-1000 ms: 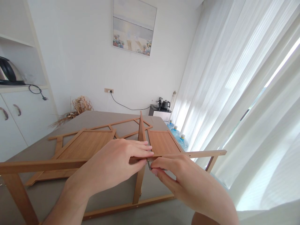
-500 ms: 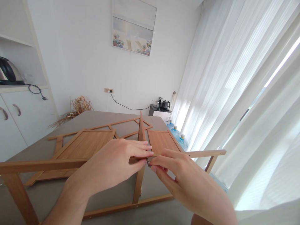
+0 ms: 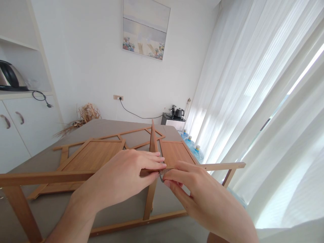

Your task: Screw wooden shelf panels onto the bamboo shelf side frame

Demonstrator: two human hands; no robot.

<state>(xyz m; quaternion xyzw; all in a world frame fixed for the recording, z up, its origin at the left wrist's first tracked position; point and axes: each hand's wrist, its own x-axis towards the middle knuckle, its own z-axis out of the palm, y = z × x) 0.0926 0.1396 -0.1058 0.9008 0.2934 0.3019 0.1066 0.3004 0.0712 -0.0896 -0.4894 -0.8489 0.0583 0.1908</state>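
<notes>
My left hand (image 3: 124, 173) is closed over the top rail of a wooden frame (image 3: 50, 179), its fingers above the rail and the thumb below. At this spot an upright wooden board (image 3: 153, 140), seen nearly edge-on, meets the rail. Between the thumb and fingers of my right hand (image 3: 196, 184) is a small bent hex key (image 3: 161, 177). Its short end points at the rail just by my left fingertips. Whether it sits in a screw head is too small to tell. A crossbar (image 3: 150, 200) runs down from the rail to a lower bar (image 3: 136, 223).
Wooden panels, one on the left (image 3: 93, 155) and one on the right (image 3: 176, 152), lie on the grey-covered table (image 3: 86, 130) with thin frame pieces. Blue water bottles (image 3: 198, 153) stand beyond, near the white curtain (image 3: 253, 84). A kettle (image 3: 11, 76) stands on the left cabinet.
The hex key has turned slightly and more of its bend shows between my hands. My left hand stays in place on the rail.
</notes>
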